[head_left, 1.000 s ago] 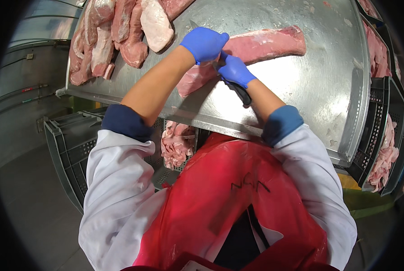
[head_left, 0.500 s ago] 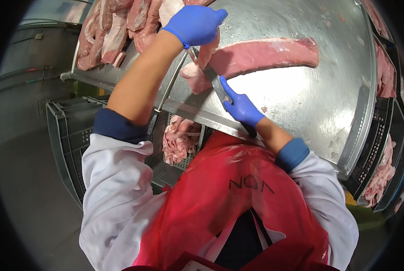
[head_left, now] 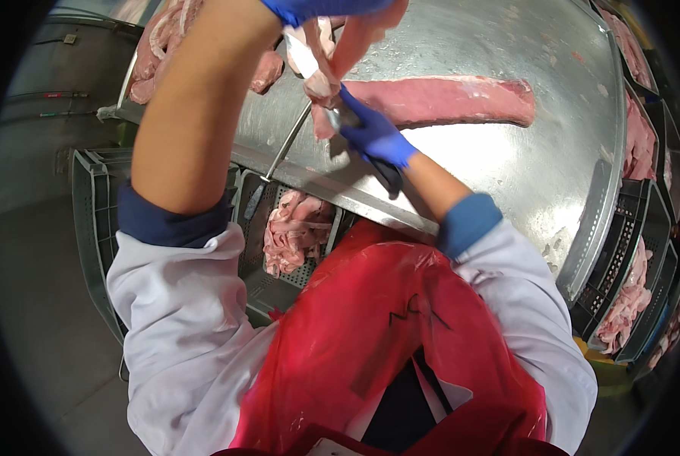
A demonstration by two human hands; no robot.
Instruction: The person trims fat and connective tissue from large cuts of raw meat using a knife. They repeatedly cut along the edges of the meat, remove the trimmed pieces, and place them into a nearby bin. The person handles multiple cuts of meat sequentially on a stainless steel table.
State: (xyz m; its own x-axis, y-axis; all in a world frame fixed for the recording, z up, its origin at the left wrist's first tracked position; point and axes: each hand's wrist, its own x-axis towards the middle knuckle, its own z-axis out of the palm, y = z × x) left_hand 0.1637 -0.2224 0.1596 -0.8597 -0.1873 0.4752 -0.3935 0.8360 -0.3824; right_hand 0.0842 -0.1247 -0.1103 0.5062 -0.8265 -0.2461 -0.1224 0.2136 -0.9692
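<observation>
My left hand (head_left: 328, 6), in a blue glove, is at the top edge, partly cut off. A strip of pink meat with white fat (head_left: 321, 72) hangs from it over the metal table (head_left: 492, 163). My right hand (head_left: 378, 138), gloved in blue too, is closed round the dark handle of a knife (head_left: 389, 181). Its blade is mostly hidden behind the hanging strip and the hand. Beneath lies a long pink slab of meat (head_left: 446, 100), its left end partly covered by my right hand. A thin steel rod with a handle (head_left: 285, 148) leans across the table's near edge.
More meat pieces (head_left: 165, 53) are piled at the table's far left. Below the near edge, a grey crate (head_left: 272, 285) holds pink trimmings (head_left: 298, 232). Dark crates (head_left: 621, 251) with meat stand along the right side. Another grey crate (head_left: 89, 197) is at the left.
My left hand has risen toward the top edge, lifting the strip off the slab's left end. My right hand, with the knife, has moved left and up, close to the hanging strip.
</observation>
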